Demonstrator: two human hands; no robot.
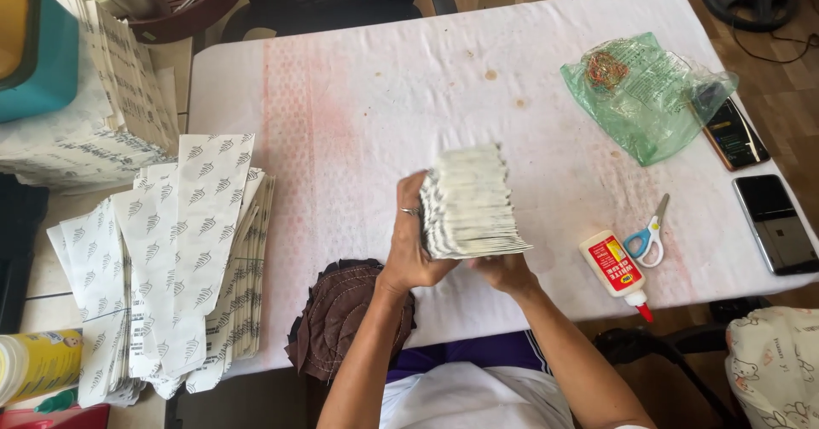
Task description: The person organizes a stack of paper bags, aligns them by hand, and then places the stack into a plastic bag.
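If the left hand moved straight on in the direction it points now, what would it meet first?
The left hand already presses against the thick stack of folded paper bags. Past the stack, only bare tablecloth seems to follow, though depth is unclear.

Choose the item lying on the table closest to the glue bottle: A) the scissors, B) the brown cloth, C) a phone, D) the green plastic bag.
A: the blue-handled scissors lie right beside the glue bottle, while the other items sit farther off.

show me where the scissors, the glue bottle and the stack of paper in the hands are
scissors [646, 240], head view, on the blue handles.
glue bottle [612, 263], head view, on its label.
stack of paper [469, 200], head view, on the top sheet.
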